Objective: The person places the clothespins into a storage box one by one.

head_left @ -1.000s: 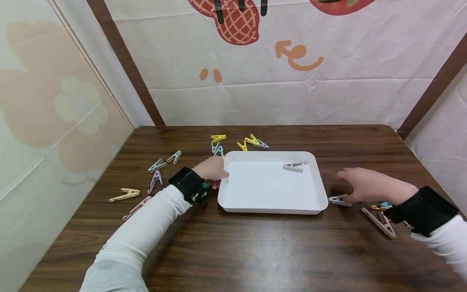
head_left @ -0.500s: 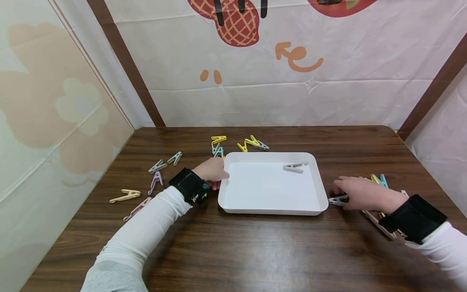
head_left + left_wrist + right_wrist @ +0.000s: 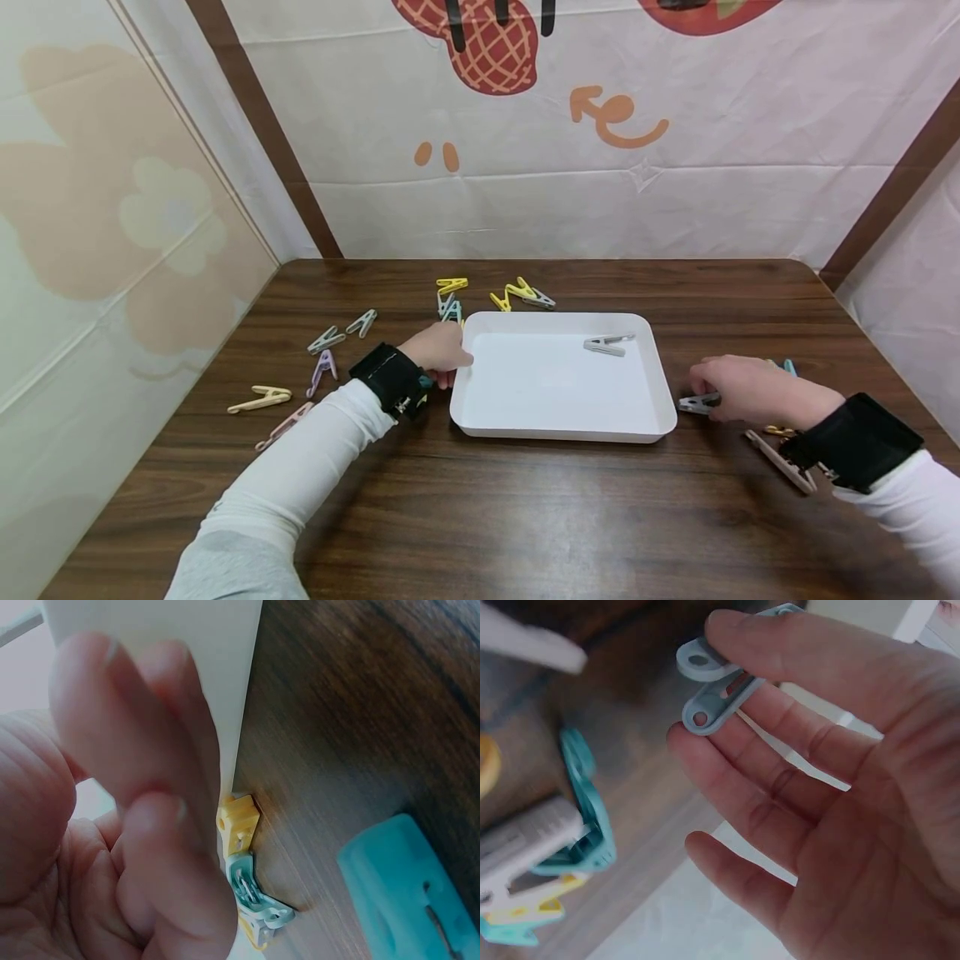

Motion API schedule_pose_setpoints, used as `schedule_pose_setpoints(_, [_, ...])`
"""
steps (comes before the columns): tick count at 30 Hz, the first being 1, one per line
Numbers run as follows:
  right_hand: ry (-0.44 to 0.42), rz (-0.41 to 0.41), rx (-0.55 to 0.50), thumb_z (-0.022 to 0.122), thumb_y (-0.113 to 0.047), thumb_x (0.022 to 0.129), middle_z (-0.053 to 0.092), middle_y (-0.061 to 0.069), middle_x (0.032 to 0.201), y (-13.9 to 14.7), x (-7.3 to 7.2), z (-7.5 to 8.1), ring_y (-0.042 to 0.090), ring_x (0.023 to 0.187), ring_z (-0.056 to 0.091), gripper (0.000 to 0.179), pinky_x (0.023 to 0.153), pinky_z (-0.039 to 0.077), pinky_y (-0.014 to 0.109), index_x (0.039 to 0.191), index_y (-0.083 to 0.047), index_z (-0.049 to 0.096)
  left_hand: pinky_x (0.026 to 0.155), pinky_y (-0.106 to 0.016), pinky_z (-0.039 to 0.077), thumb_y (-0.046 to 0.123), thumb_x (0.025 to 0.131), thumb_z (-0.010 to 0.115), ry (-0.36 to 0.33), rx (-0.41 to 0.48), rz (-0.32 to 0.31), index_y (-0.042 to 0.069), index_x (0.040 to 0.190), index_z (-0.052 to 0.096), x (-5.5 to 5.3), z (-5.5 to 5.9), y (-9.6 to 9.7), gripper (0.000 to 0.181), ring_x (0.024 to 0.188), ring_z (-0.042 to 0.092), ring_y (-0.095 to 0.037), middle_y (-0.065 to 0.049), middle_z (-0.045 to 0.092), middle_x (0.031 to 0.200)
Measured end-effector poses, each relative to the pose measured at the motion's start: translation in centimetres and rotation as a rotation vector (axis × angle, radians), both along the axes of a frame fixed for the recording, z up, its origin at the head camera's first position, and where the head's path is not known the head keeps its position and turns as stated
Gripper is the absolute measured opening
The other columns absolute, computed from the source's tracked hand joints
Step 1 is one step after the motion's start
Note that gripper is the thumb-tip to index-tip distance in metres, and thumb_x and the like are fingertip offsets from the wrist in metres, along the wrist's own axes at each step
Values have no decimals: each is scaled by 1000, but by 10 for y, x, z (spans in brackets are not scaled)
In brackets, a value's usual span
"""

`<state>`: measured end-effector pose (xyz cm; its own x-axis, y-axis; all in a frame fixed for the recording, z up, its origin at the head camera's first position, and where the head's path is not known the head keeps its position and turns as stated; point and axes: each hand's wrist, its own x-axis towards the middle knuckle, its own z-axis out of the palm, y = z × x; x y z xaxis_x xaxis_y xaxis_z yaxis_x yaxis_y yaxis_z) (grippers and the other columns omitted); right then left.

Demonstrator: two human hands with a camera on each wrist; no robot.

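My left hand (image 3: pixel 438 348) grips the left rim of the white tray (image 3: pixel 555 434), thumb on the inner side. In the left wrist view a teal clothespin (image 3: pixel 394 877) lies beside that hand, with a yellow clothespin (image 3: pixel 240 817) against the tray wall. Just right of the tray, my right hand (image 3: pixel 753 390) pinches a grey clothespin (image 3: pixel 696 405) between thumb and fingers. In the right wrist view the grey clothespin (image 3: pixel 716 712) shows its two handle ends, the rest hidden by the thumb. Another grey clothespin (image 3: pixel 604 349) lies inside the tray, toward its back right.
Several clothespins, among them a purple clothespin (image 3: pixel 322 367) and a cream clothespin (image 3: pixel 262 400), lie scattered left. Yellow clothespins (image 3: pixel 521 288) sit behind the tray. A pinkish clothespin (image 3: pixel 783 465) and a teal clothespin (image 3: pixel 592 817) lie near my right wrist. A printed cloth (image 3: pixel 562 217) hangs behind the table.
My right hand has come left and down to the grey clothespin, closed its fingers on it and tilted it a little. My left hand stays at the tray rim.
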<state>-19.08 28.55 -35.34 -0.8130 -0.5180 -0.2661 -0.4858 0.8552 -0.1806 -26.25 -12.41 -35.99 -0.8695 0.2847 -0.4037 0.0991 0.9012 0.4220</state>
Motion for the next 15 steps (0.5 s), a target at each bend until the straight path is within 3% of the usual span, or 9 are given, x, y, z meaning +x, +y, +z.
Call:
schedule_pose_setpoints(10, [162,-90,-90,77,-7,74,55,-2,77,7,-25,35,15,65,47,18,56,41,34,84,-10,62,40,-22,44,10,92,54,-12,-4,10,-1,75,61,-1,2,0,21,40,57,-14,-8,62,52])
schedule_pose_setpoints(15, [226,-80,-124,79,-11,76,56,-2,77,-4,-30,47,15,67,48,19,59,43,35,87,-10,63,41,-23,44,10,92,54,-14,-2,8,-1,74,61,0,1,0,22,39,57,-13,-7,62,52])
